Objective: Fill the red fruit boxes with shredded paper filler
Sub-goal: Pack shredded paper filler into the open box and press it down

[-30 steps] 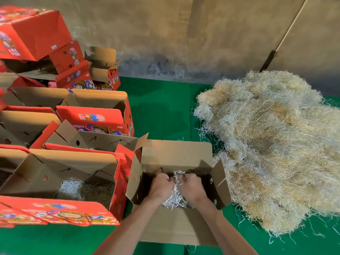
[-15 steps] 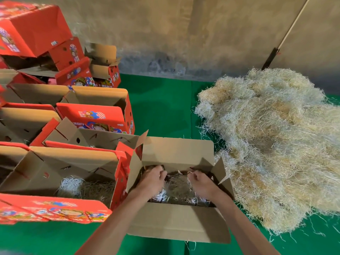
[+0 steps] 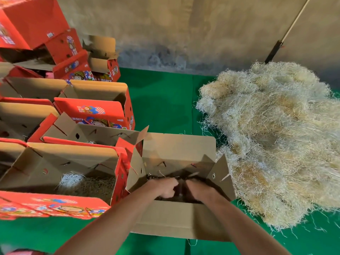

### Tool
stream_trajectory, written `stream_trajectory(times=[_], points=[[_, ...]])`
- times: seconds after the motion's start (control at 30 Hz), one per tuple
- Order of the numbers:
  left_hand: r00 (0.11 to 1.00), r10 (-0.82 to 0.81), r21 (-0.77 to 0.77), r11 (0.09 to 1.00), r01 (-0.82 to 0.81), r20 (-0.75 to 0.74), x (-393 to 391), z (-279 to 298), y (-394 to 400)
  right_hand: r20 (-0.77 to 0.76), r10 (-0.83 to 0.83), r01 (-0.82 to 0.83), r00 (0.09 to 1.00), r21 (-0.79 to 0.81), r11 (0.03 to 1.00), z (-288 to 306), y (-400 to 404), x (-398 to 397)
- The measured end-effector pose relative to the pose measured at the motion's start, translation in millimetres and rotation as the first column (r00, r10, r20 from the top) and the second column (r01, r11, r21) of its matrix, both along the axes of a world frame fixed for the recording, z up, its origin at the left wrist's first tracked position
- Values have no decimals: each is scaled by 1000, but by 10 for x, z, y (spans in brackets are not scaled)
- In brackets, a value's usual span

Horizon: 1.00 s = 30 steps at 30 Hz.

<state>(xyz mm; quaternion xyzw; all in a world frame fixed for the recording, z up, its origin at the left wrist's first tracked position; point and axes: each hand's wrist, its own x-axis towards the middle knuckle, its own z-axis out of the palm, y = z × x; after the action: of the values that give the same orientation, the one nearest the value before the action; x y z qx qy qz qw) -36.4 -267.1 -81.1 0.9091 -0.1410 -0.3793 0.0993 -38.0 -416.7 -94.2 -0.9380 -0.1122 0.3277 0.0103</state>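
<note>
Fruit packing shed or storeroom, bare rough concrete wall (image 3: 165, 30) at 12 o'clock, green floor mat (image 3: 161, 107), stacked red fruit boxes (image 3: 93, 111) at 10 o'clock, shredded paper pile (image 3: 276, 137) at 3 o'clock

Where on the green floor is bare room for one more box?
Bare green floor lies between the stacked red fruit boxes and the pale shredded paper pile, up to the wall. The left side is crowded with boxes.

The print on the red fruit boxes (image 3: 95, 115) is too blurred to read.
</note>
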Motion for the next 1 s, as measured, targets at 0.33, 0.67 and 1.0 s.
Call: stream_trajectory(times=[0.33,0.67,1.0], points=[[995,-96,296,950,96,-17,-10,-120,243,-209,131,-167,969,-164,972,6,-34,-20],[991,-135,-7,991,135,-14,1,-170,-11,-4,204,-204,979,15,979,34,-72,21],[959,-274,507,817,273,-73,63,-354,45,-216,242,-316,946,-439,841,-182,-250,18]])
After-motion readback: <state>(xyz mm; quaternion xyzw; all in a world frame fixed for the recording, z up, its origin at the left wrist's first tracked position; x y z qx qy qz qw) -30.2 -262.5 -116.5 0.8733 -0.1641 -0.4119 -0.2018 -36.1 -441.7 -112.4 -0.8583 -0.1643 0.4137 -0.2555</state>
